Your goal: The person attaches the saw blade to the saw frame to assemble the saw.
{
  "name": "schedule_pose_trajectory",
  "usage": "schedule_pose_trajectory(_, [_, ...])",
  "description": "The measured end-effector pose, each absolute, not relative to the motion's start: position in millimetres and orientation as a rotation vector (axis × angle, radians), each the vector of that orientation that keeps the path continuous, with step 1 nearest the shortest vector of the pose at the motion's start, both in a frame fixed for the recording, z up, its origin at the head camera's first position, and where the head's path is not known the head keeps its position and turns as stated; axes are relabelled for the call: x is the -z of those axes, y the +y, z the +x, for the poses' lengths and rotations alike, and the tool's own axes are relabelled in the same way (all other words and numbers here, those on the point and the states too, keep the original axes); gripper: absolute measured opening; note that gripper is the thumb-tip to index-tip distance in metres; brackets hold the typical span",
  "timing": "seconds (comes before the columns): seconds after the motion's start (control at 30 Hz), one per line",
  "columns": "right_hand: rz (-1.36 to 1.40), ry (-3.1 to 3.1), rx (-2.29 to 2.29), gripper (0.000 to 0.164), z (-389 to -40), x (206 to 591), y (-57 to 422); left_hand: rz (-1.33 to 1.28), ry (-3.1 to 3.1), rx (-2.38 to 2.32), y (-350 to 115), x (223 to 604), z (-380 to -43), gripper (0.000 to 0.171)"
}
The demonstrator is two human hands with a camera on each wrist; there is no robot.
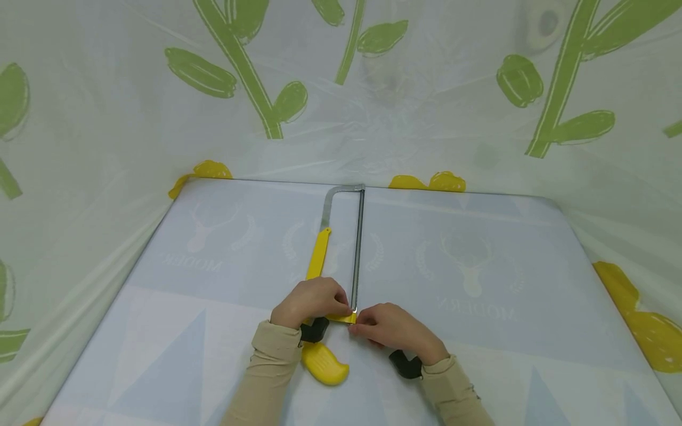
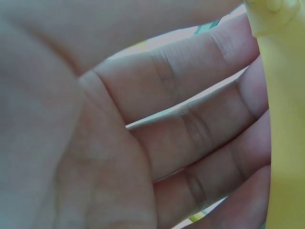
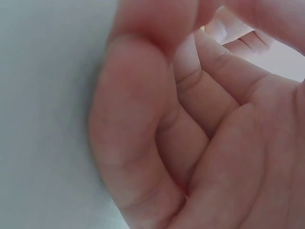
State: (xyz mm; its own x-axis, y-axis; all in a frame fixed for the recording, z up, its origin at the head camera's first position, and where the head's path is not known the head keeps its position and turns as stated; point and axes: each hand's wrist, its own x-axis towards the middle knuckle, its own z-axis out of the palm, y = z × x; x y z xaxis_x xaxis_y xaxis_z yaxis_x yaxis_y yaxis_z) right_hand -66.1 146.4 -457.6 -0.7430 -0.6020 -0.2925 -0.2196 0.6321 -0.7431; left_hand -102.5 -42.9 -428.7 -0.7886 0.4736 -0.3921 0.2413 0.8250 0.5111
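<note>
A hacksaw (image 1: pixel 318 253) lies on the table, its grey bow pointing away and its yellow handle (image 1: pixel 326 367) toward me. The blade (image 1: pixel 358 248) runs along its right side. My left hand (image 1: pixel 311 300) grips the saw at the near end of the blade, thumb and index fingertips by the blade's end. In the left wrist view, the other fingers lie against the yellow frame (image 2: pixel 288 119). My right hand (image 1: pixel 394 327), fingers curled, pinches at the frame's near right corner (image 1: pixel 348 318). The small part between its fingertips is hidden in the right wrist view.
The table (image 1: pixel 479 367) has a pale cover printed with deer heads and triangles. A whitish curtain (image 1: pixel 426 118) with green leaves hangs right behind its far edge and along both sides. Black wrist straps (image 1: pixel 406 365) sit on both wrists.
</note>
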Motion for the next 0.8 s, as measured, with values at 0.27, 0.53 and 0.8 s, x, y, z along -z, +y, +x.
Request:
schedule_pose_trajectory(0.27, [-0.655,2.29,0.983,0.023,-67.9,457.1,149.3,0.521,2.484,-0.599,-43.2,428.2,-102.3,0.01])
schedule_pose_trajectory(0.53, [-0.663,2.324,0.965,0.017,-68.8,458.0,148.3,0.523,2.478,-0.613,-43.6,427.1,-102.1,0.011])
schedule_pose_trajectory(0.8, [-0.665,2.351,0.968,0.018,-67.4,459.4,146.9,0.525,2.474,-0.615,-43.6,428.0,-101.8,0.011])
